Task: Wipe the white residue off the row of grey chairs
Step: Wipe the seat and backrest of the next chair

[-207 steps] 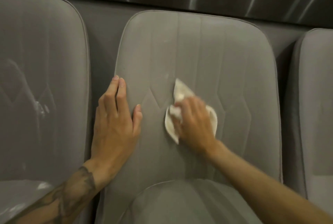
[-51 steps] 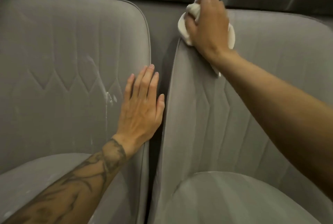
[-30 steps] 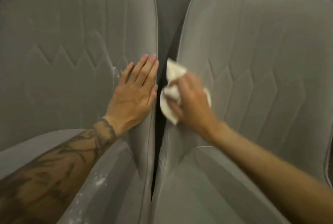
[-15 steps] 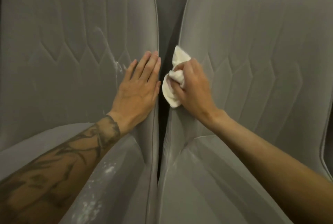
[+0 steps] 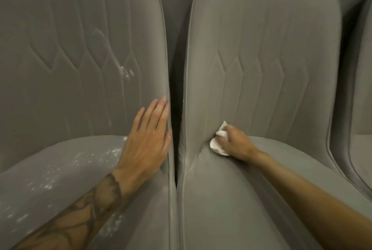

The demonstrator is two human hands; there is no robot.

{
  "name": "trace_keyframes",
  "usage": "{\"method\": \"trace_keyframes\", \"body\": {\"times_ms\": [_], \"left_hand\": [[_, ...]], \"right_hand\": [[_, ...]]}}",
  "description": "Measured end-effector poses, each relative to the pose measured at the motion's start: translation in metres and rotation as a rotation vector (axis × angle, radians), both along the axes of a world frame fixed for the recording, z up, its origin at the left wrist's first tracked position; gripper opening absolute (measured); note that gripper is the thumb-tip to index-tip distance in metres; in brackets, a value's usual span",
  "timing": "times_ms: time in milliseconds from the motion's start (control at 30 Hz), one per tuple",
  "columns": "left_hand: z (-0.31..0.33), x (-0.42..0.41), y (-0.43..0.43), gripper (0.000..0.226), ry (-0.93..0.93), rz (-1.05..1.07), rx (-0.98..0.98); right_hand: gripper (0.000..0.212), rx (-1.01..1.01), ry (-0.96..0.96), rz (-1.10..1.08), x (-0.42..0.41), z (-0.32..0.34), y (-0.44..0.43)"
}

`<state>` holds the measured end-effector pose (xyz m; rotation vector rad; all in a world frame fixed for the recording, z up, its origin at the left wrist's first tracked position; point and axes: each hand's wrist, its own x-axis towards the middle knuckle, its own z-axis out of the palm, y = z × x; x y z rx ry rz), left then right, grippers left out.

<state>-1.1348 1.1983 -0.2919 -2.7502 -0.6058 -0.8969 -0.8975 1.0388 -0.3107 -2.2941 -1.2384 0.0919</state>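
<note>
Since the row of grey upholstered chairs with padded, stitched backs is fixed furniture, you lift nothing; you press against it. The left chair (image 5: 80, 58) and the middle chair (image 5: 261, 58) stand side by side with a narrow dark gap between them. A third chair (image 5: 360, 149) shows only as a sliver at the right edge. Fabric looks plush and giving, so it likely dents under pressure and traps powder in the nap and seams.

Most of the white residue (image 5: 80, 161) is speckled across the left chair's seat cushion. A smaller smear (image 5: 125, 71) with thin streaks below it sits on that chair's backrest, by the zigzag stitching. A faint pale line (image 5: 192, 162) runs in the middle chair's seat crease near its left edge. The middle chair's back looks mostly clean, as a judgement.

Your left hand (image 5: 147, 143) is flat, fingers straight and close together. It rests on the left chair's right edge where back meets seat and holds nothing. Your right hand (image 5: 237, 143) is curled round a small crumpled white cloth (image 5: 218, 145), pushing it into the crease between the middle chair's back and seat.

The cloth should be light, limp and easy to bunch. Take it as a wad in the fingers with a fold facing the fabric. Your hands are apart, one on each chair, either side of the gap
</note>
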Motion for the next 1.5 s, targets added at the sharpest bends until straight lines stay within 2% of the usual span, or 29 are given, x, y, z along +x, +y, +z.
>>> {"method": "trace_keyframes", "body": {"times_ms": [100,233,367,433,500,567,767,867,967,1033,1100,1167,1300,1400,1500], "left_hand": [[-0.004,-0.011,0.004,0.064,0.005,-0.048,-0.069],[-0.015,-0.029,0.003,0.062,-0.006,-0.115,-0.181],[-0.022,-0.049,-0.002,0.06,0.04,-0.175,-0.231],[-0.026,-0.06,-0.002,0.059,0.057,-0.21,-0.265],[-0.029,-0.07,0.001,0.054,0.074,-0.226,-0.279],[-0.031,-0.08,0.005,0.05,0.091,-0.228,-0.267],[-0.033,-0.094,0.019,0.04,0.114,-0.228,-0.317],[-0.031,-0.105,0.026,0.037,0.12,-0.228,-0.333],[-0.031,-0.123,0.035,0.03,0.109,-0.188,-0.352],[-0.032,-0.135,0.042,0.035,0.124,-0.157,-0.355],[-0.034,-0.145,0.052,0.043,0.138,-0.118,-0.352],[-0.036,-0.152,0.062,0.04,0.118,-0.066,-0.375],[-0.042,-0.162,0.081,0.04,0.144,0.017,-0.376],[-0.039,-0.171,0.094,0.046,0.175,0.076,-0.357],[-0.035,-0.19,0.106,0.054,0.164,0.118,-0.362]], "right_hand": [[0.021,-0.11,-0.026,-0.006,-0.034,-0.006,0.013],[0.025,-0.01,-0.068,0.093,-0.109,-0.014,-0.01],[0.021,-0.048,-0.025,0.157,-0.146,-0.006,-0.034],[0.017,-0.024,-0.034,0.079,-0.14,0.0,-0.028],[0.023,-0.008,-0.018,-0.118,-0.137,0.002,-0.017],[0.025,-0.001,-0.021,-0.221,-0.147,-0.002,-0.008],[0.024,-0.019,-0.021,-0.108,-0.227,-0.002,-0.01],[0.017,0.072,0.057,-0.137,-0.253,0.006,0.012],[0.017,0.191,0.137,-0.244,-0.255,0.017,0.038],[0.02,0.242,0.154,-0.266,-0.251,0.023,0.052],[0.034,0.159,0.142,-0.218,-0.251,0.021,0.063],[0.045,0.027,0.053,-0.138,-0.255,0.013,0.065],[0.045,-0.013,-0.177,-0.056,-0.25,-0.001,0.057],[0.043,0.015,-0.171,-0.028,-0.246,-0.006,0.056],[0.051,-0.002,-0.126,-0.008,-0.242,-0.007,0.057]]}}
